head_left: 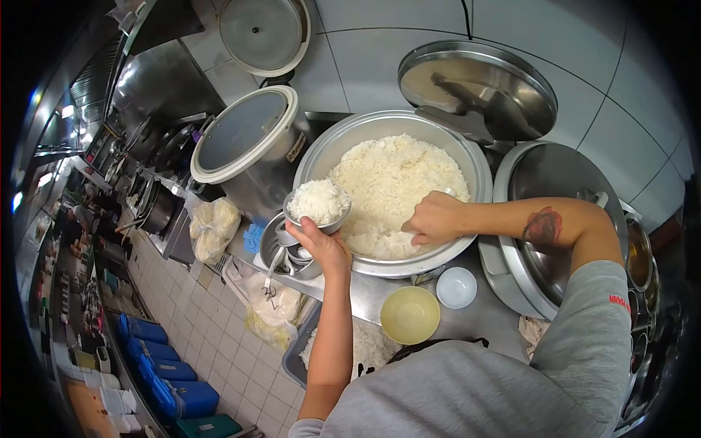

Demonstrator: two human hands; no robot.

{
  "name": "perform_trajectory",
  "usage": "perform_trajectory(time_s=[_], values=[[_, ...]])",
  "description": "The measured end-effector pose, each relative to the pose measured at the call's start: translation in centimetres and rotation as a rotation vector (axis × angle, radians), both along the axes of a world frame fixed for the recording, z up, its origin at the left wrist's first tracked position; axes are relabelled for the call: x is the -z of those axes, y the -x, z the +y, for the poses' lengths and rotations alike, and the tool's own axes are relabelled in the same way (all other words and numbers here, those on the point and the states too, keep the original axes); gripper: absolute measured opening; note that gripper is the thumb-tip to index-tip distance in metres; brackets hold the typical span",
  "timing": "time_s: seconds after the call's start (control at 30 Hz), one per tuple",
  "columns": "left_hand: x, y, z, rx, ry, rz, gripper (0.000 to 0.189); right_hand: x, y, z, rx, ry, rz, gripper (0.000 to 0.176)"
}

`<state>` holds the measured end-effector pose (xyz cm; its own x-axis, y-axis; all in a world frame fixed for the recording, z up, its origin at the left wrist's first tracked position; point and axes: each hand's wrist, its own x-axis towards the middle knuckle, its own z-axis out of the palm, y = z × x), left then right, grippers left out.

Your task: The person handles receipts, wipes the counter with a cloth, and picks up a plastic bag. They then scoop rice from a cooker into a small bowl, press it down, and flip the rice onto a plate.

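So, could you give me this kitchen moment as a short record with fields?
Place: kitchen counter, tiled wall behind
Left hand: holds small metal bowl heaped with rice
Right hand: curled, down in the rice of the big pot; grip hidden
Pot lid: open
Nearby: yellow bowl, white cup

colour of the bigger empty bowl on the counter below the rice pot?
Pale yellow: the bigger bowl sits beside a small white bowl, clearest in the head view.

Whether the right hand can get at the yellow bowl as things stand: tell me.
Probably yes. The yellow bowl sits open on the counter beside the rice pot, with nothing between it and the right hand, which rests in the rice.
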<state>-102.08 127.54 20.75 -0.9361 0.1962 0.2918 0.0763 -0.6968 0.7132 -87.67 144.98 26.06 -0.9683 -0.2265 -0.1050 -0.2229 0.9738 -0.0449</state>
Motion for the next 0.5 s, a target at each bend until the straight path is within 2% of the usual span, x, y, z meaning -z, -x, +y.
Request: perform_trajectory(time_s=[0.07, 0.17, 0.27, 0.3, 0.4, 0.43, 0.5], values=[[0.0, -0.2, -0.1, -0.003, 0.016, 0.000, 0.064, -0.3, -0.6, 0.5, 0.074, 0.100, -0.034, 0.028], [0.7, 0.1, -0.4, -0.022, 0.010, -0.021, 0.070, 1.5, -0.3, 3.1, 0.146, 0.513, -0.089, 0.032], [0.7, 0.1, -0.3, -0.043, 0.009, -0.059, 0.068, 0.7, 0.8, 4.4, 0.204, 0.727, 0.041, 0.032], [-0.6, -0.6, -0.3, -0.024, 0.049, -0.069, 0.069, -0.3, 1.3, 4.2, 0.195, 0.708, 0.177, 0.031], [0.2, 1.1, 0.6, 0.079, 0.169, -0.001, 0.068, -3.7, 2.2, 3.7, 0.422, 0.519, 0.358, 0.027], [-0.7, 0.4, 0.9, 0.210, 0.117, -0.036, 0.072, -3.6, 2.8, 3.5, 0.423, 0.441, 0.465, 0.028], [-1.0, 0.5, 2.2, 0.305, 0.144, -0.097, 0.075, -3.7, 3.7, 2.0, 0.454, 0.358, 0.463, 0.033]])
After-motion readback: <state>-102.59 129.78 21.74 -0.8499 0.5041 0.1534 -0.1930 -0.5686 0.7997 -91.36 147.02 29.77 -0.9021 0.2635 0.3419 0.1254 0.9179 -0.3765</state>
